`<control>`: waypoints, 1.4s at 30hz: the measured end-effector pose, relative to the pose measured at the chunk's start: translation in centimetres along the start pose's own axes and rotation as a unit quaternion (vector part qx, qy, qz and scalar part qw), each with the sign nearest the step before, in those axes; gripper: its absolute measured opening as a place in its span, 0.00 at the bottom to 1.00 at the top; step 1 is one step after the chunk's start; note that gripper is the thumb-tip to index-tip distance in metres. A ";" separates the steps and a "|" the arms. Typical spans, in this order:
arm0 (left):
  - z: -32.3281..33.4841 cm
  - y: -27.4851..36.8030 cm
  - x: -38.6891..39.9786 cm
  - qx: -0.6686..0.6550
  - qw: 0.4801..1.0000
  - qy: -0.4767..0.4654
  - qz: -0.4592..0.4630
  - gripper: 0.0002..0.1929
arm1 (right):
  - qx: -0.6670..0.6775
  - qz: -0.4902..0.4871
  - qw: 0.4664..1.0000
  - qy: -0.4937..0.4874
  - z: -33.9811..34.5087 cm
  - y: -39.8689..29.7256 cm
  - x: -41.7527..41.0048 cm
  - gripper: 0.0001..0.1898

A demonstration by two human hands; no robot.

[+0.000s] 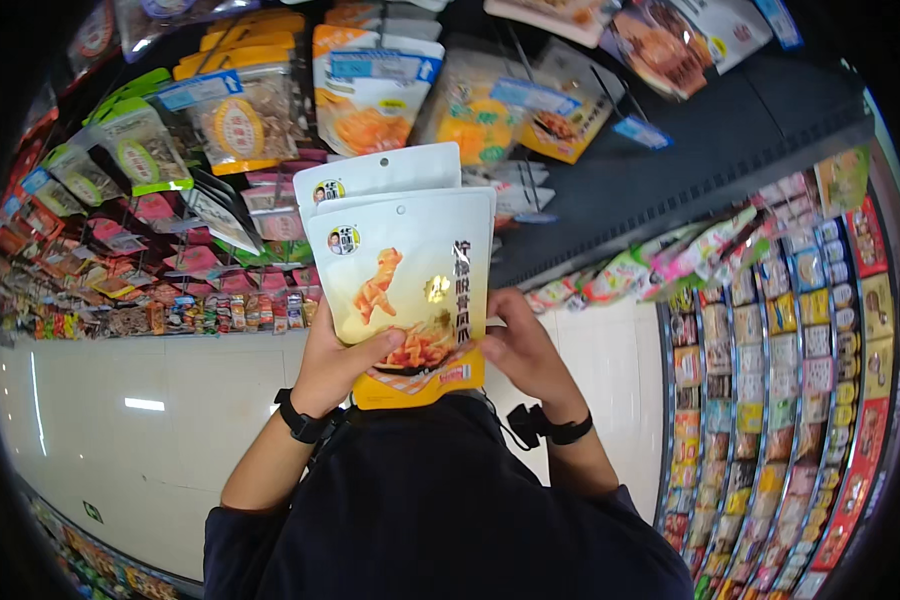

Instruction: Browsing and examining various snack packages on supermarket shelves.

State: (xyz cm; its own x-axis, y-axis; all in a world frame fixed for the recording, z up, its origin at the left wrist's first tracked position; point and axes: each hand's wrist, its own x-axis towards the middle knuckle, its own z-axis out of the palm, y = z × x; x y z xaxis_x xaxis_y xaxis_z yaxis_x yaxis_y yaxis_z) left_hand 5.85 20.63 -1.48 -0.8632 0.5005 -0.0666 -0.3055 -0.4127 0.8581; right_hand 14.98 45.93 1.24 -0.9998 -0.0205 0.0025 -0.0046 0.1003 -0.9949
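Observation:
A white and yellow snack pouch (397,232), printed with chicken feet and writing, faces me in front of my chest. At least one matching pouch (405,174) lies behind it, its top edge and hang hole showing above. My left hand (334,367) grips the pouches at the lower left, thumb across the front and the other fingers hidden behind. At the right edge of the front pouch is my right hand (529,345), fingers curled and thumb apart from the index finger. Its thumb tip meets or nearly meets the pouch edge; I see nothing held in it.
Ahead, hanging snack bags (244,120) fill hooks with blue price tags (379,67). A dark shelf panel (690,157) runs to the right. Packed shelves (765,390) stand on the right, another shelf (112,559) at lower left. Pale floor tiles (157,450) lie between.

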 end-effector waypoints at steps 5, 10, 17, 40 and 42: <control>2.2 -1.5 -0.7 -0.004 0.999 0.012 -0.041 0.34 | -0.001 0.075 0.991 0.108 2.0 0.4 -2.7 0.30; 3.7 -2.7 -1.1 -0.023 0.997 0.016 -0.074 0.31 | -0.023 0.047 0.986 0.158 1.6 3.1 -5.6 0.30; 4.6 -2.2 -1.0 -0.013 0.997 0.025 -0.078 0.28 | 0.126 0.053 0.984 0.111 1.0 3.0 -7.1 0.11; 15.1 -9.5 -4.7 -0.090 0.994 0.042 -0.035 0.30 | 0.184 0.010 0.981 0.054 -10.8 4.0 -10.9 0.14; 14.9 -10.2 -5.1 -0.118 0.991 0.052 -0.025 0.27 | 0.189 0.002 0.981 0.035 -11.5 4.4 -10.9 0.14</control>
State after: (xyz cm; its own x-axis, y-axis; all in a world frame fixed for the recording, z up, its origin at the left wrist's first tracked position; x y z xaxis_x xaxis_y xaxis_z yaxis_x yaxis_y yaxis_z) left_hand 19.38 33.61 -2.32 -0.8779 0.4482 -0.1684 -0.4232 -0.5618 0.7109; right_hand 25.60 58.05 -2.00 -0.9987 0.0496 -0.0071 -0.0069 -0.2768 -0.9609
